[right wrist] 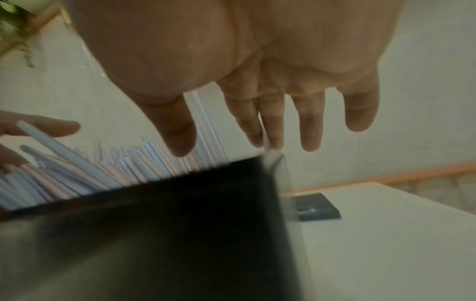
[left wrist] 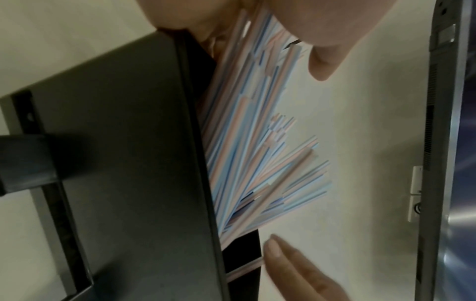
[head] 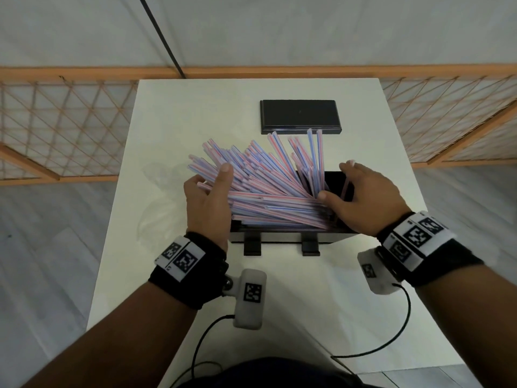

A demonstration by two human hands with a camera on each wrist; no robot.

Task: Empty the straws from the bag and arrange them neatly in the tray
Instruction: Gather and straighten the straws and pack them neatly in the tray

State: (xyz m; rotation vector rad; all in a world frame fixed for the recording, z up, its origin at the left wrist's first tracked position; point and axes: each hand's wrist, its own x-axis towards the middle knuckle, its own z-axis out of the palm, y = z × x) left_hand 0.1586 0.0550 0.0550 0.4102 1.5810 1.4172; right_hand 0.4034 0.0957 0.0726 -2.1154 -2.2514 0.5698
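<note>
A black tray (head: 279, 238) stands near the table's front edge. Several pink and blue striped straws (head: 265, 177) lie in it untidily, fanned out to the left and far side over its rim. My left hand (head: 209, 187) grips the left end of the bundle, thumb on top. My right hand (head: 358, 191) is over the tray's right end, thumb pressing on the straws, fingers straight, with one upright straw (head: 346, 183) between two of them. The wrist views show the tray's wall (left wrist: 128, 142) (right wrist: 180, 224), the straws (left wrist: 244, 152) (right wrist: 103, 175) and my straight right fingers (right wrist: 309, 122).
The empty clear plastic bag (head: 159, 197) lies on the white table (head: 293, 289) left of the tray. A flat black lid (head: 299, 116) sits at the far side. Wooden lattice fencing (head: 64, 121) flanks the table. Wrist camera cables trail at the near edge.
</note>
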